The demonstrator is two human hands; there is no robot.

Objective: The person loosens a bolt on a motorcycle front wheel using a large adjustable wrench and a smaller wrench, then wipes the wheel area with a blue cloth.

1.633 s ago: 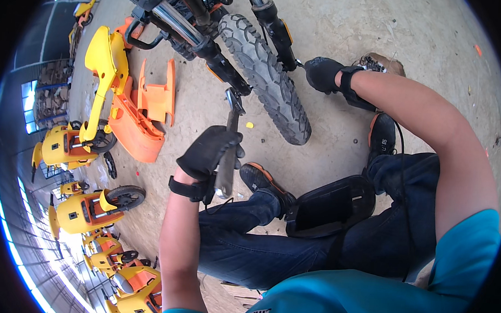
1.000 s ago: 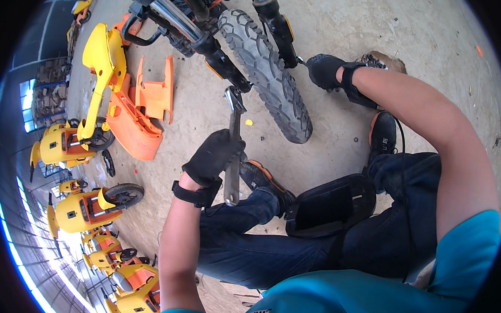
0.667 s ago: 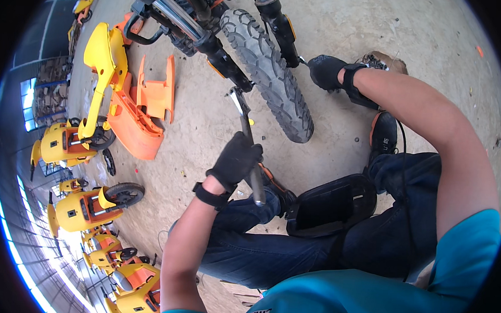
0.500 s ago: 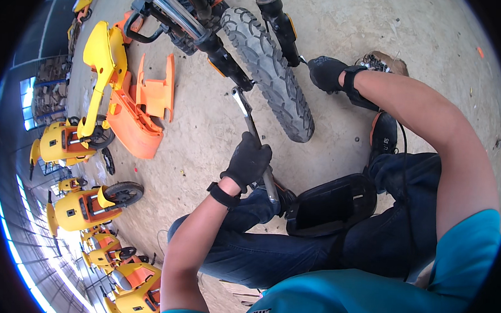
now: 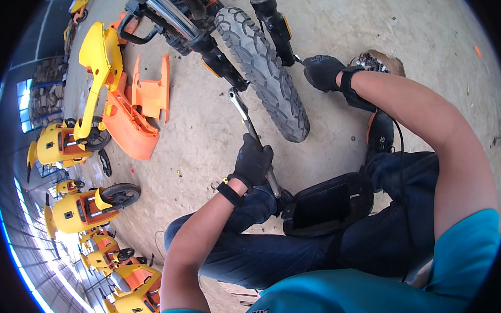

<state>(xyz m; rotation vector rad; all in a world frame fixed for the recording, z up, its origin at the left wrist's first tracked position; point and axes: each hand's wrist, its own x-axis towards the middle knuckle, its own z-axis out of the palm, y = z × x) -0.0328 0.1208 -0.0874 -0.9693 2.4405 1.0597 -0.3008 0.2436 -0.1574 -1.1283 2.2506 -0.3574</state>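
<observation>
My left hand (image 5: 251,161), in a black glove, grips a long metal wrench (image 5: 242,108) by its handle. The wrench's upper head is close to the lower end of the left fork leg (image 5: 223,66); whether they touch I cannot tell. On the far side of the knobbly front tyre (image 5: 265,73), my gloved right hand (image 5: 323,73) is closed beside the foot of the right fork leg (image 5: 273,29). A short metal tip (image 5: 298,59) shows between that hand and the fork; the rest is hidden in the glove.
Orange body panels (image 5: 151,90) and a yellow panel (image 5: 101,49) lie on the concrete floor at left, with several yellow scooters (image 5: 80,210) beyond. A black tray-like part (image 5: 326,204) rests between my legs. Small hardware fills a bag (image 5: 377,62) past my right hand.
The view has shifted a little, moving the wheel and panels slightly left. My left hand and the wrench handle have moved slightly right against the wheel. Both hands keep their grips.
</observation>
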